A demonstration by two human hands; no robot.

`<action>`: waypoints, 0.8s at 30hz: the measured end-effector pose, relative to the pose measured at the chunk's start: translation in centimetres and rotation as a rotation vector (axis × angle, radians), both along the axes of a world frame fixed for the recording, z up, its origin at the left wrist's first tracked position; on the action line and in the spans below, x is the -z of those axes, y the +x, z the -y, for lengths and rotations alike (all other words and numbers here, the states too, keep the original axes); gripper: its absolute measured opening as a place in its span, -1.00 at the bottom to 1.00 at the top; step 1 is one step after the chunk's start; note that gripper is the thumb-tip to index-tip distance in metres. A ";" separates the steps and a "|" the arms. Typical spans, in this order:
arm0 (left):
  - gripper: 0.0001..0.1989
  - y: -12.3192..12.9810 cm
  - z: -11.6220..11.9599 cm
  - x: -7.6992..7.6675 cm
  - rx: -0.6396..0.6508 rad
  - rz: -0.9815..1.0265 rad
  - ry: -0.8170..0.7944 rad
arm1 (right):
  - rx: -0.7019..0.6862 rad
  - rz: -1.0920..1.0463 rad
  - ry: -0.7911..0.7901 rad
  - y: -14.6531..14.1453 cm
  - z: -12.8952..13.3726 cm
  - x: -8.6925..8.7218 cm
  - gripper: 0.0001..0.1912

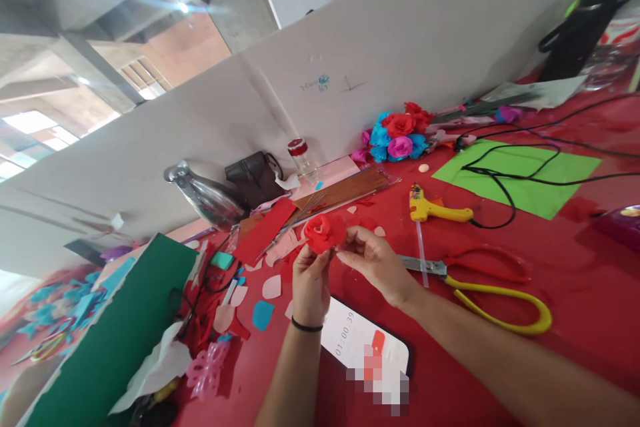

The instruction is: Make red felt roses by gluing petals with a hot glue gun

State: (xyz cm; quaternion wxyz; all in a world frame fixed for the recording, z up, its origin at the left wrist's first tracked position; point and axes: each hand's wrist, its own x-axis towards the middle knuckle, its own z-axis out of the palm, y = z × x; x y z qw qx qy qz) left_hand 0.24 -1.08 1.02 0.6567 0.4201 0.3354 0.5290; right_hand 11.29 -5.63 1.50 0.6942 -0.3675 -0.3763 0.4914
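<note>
imo one hard tug could tear the red flower [320, 233] up over the worktop [575, 247], since the left hand [311, 283] has its base pinched tight and the right hand [379, 263] has fingers nipped onto its edge

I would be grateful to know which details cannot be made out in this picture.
In the head view:
Red flower: its underside is hidden by the left hand.
Scissors: part of the blades is hidden behind the right hand.
Phone: pixelation covers part of its screen.
Purple object: cut off by the right edge.
</note>
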 end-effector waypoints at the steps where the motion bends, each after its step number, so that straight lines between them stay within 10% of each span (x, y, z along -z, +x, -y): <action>1: -0.81 0.0 0.1 0.0 0.001 0.020 -0.039 | 0.016 0.018 -0.007 -0.1 0.0 0.1 -0.85; 10: -0.74 0.6 0.8 0.1 -0.075 0.062 -0.133 | 0.100 -0.003 -0.169 -0.4 -0.6 1.3 -0.77; 24: -0.78 1.1 2.1 1.4 -0.455 -0.663 0.437 | 0.255 0.056 -0.186 -1.4 0.2 1.2 -0.76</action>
